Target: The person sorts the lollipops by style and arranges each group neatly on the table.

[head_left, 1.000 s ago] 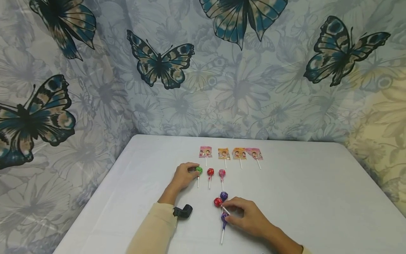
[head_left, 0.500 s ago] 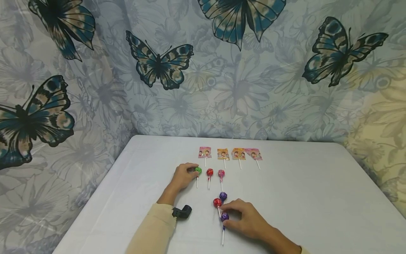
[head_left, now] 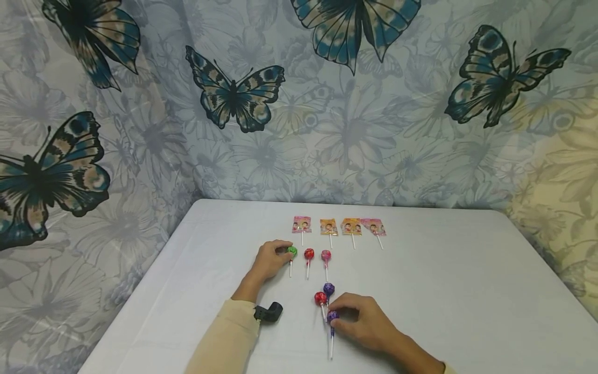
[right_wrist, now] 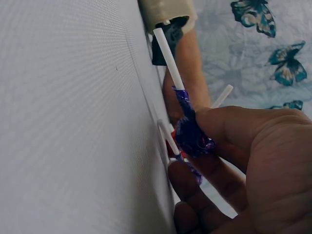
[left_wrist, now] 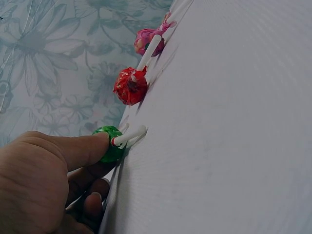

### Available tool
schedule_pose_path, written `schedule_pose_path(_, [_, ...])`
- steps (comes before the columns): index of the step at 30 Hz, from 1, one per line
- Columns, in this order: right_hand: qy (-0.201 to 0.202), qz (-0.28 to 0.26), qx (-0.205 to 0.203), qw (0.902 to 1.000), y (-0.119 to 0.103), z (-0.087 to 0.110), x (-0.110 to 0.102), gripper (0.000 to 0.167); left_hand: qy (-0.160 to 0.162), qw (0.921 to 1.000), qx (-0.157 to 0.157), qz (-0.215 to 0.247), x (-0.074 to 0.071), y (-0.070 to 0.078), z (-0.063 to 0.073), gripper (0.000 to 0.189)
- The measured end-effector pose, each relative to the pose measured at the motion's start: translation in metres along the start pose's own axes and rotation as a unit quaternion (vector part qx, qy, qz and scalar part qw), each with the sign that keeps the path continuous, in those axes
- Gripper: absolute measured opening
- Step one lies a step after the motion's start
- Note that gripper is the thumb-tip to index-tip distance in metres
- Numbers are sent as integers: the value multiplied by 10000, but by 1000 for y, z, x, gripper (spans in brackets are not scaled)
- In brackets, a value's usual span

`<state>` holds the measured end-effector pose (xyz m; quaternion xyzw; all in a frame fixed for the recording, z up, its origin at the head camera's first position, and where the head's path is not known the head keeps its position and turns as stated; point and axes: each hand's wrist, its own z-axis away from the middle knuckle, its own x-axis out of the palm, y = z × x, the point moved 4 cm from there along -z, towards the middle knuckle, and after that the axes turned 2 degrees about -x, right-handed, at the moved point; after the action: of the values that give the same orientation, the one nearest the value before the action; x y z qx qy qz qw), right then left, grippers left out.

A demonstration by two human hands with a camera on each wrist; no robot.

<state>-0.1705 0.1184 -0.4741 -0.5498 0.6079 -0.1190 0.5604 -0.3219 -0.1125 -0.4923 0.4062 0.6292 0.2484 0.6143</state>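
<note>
Your left hand point(head_left: 271, 259) pinched the green lollipop point(head_left: 293, 250); nearer and to the right, your right hand point(head_left: 369, 320) pinched a purple lollipop point(head_left: 332, 316) just beside a red lollipop point(head_left: 320, 298).

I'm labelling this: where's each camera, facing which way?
On the head: faces forward and down at the table; left hand, right hand show.
On the left wrist: faces the green lollipop; left hand shows.
On the right wrist: faces a purple lollipop; right hand, left forearm show.
Head and left wrist share the green lollipop.
</note>
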Motion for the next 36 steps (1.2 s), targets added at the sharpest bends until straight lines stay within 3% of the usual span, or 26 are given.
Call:
schedule_pose_path(14, [370,-82,-310,9988,-40,-6,-14,26,12,10000,17,42,0,-1,-2,27])
schedule_pose_path(18, [449,-169,-325,9983,-37,-5,-14,26,7,10000,14,8,0,-2,-2,27])
schedule_pose_path(25, [622,-244,-259,9974,-7,-1,-12,21,-8,10000,-4,25,1,-1,-1,28])
schedule_pose_path(36, [1113,-47,-448,9928,-14,-9,-35,27,-40,10000,-13,-5,0,1,0,27])
